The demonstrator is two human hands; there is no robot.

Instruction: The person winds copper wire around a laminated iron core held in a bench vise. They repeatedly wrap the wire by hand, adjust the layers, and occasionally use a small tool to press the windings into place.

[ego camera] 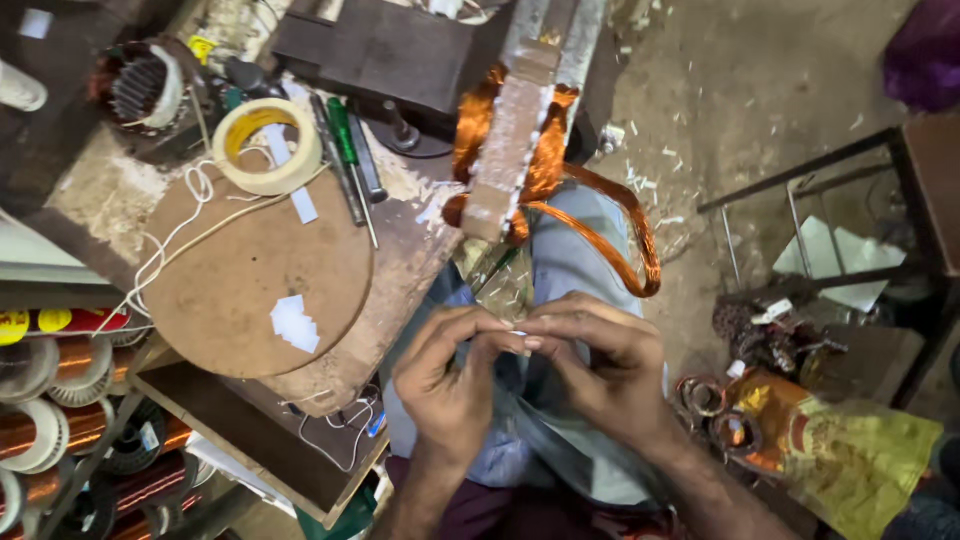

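While a roll of tape (pixel 268 146) and screwdrivers (pixel 350 160) are lying on the worktop (pixel 400 270) at upper left, the left hand (pixel 450 385) and right hand (pixel 600 370) are meeting at lower centre, fingertips pinching something too small to tell. Above them, copper wire coils (pixel 620 240) are hanging from a wooden former (pixel 510 140); a yellow bag (pixel 850 455) is lying at lower right.
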